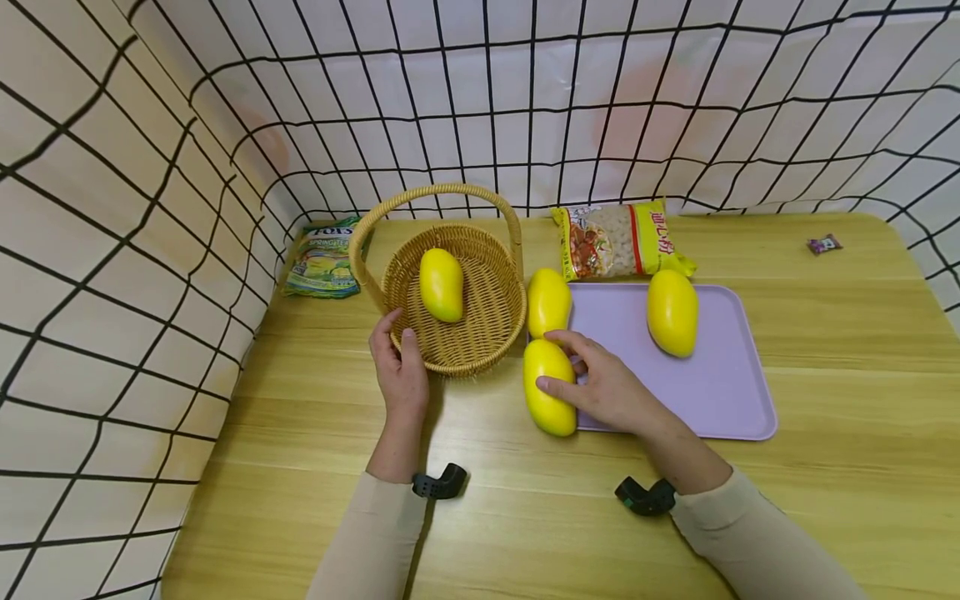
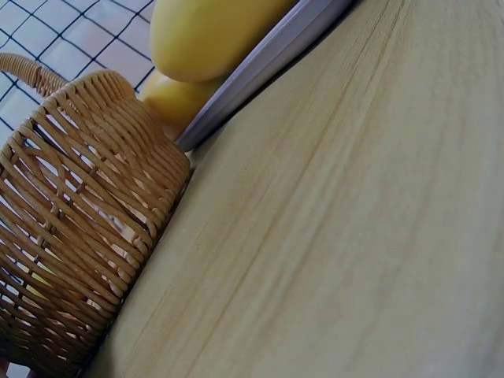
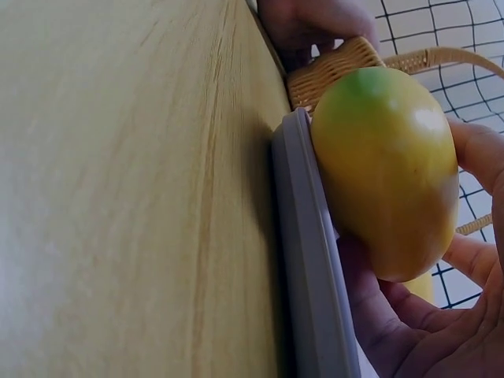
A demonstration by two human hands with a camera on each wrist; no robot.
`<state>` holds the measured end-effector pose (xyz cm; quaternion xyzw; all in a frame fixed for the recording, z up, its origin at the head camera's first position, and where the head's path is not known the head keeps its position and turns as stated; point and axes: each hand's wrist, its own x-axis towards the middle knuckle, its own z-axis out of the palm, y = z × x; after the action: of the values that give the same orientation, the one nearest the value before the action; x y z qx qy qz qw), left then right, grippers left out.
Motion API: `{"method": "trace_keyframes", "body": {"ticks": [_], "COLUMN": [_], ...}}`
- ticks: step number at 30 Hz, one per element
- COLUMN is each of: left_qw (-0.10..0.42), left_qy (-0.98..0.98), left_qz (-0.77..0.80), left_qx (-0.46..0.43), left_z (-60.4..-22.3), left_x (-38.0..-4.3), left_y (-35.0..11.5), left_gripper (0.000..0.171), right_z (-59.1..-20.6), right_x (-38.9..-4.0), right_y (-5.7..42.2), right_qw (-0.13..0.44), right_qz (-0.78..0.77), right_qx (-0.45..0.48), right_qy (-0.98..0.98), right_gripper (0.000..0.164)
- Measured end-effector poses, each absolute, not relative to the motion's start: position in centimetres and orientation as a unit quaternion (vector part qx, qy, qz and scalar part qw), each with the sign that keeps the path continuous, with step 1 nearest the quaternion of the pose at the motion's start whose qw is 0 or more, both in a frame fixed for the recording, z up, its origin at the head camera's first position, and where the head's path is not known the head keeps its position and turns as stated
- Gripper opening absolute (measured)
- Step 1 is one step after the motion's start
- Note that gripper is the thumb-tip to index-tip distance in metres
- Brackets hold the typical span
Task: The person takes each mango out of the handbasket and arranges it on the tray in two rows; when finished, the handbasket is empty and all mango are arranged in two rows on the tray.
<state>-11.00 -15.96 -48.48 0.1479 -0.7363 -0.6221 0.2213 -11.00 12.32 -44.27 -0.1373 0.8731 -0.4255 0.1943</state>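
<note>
A yellow mango (image 1: 550, 404) lies over the near left edge of the lilac tray (image 1: 712, 400). My right hand (image 1: 611, 387) grips it, thumb on one side and fingers on the other; its green-tinged end (image 3: 366, 90) faces the right wrist camera. Behind it a second mango (image 1: 549, 302) leans at the tray's left edge, and a third mango (image 1: 672, 313) lies on the tray's far right part. Left of the tray stands a wicker basket (image 1: 480, 354) holding one mango (image 1: 442, 285). My left hand (image 1: 401, 375) holds the basket's near left side, thumb and fingers at its rim.
A yellow bag of peanuts or beans (image 1: 611, 242) lies behind the tray. A green snack packet (image 1: 326, 260) is left of the basket, beside its tall handle (image 1: 435, 192). A small purple wrapped candy (image 1: 825, 244) sits far right. Black-grid walls enclose the table.
</note>
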Motion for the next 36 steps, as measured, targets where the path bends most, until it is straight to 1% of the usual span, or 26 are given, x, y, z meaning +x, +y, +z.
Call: {"method": "trace_keyframes", "body": {"ticks": [13, 36], "left_qw": [0.216, 0.225], "left_qy": [-0.742, -0.745], "left_qz": [-0.616, -0.610], "left_qx": [0.149, 0.147], "left_z": [-48.45, -48.60], "left_x": [-10.91, -10.98], "left_y": [-16.06, -16.10], "left_gripper": [0.040, 0.039], "right_z": [-44.44, -44.58], "right_x": [-11.14, -11.02], "right_y": [12.18, 12.33], "right_qw": [0.187, 0.167], "right_qz": [-0.419, -0.404], "right_qx": [-0.135, -0.153], "right_qy": [0.878, 0.886], "right_gripper": [0.073, 0.073]}}
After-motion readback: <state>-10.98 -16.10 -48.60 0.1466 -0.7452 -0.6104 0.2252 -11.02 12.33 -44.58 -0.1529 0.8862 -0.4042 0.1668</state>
